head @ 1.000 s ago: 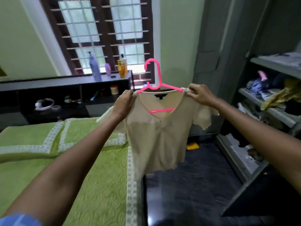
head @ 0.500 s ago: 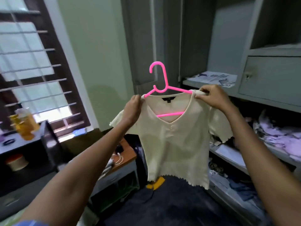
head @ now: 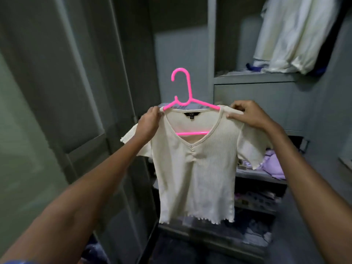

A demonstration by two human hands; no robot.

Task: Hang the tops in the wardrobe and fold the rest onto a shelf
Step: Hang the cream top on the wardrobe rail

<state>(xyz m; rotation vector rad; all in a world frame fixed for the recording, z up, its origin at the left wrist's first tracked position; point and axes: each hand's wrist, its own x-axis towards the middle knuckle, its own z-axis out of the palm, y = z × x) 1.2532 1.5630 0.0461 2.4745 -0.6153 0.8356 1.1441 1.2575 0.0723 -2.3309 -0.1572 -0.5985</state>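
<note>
A cream ribbed V-neck top hangs on a pink plastic hanger, held up in front of the open grey wardrobe. My left hand grips the top's left shoulder over the hanger's arm. My right hand pinches the right shoulder in the same way. The hanger's hook points up and free, level with the shelf edge behind it. The top's frilled hem hangs loose below.
The wardrobe door stands open at the left. A pale garment hangs in the upper right compartment. Shelves at the lower right hold crumpled lilac and dark clothes.
The view has swung right from the bed and window to the wardrobe's inside. Both hands keep the same hold on the top and hanger, now closer to the shelves.
</note>
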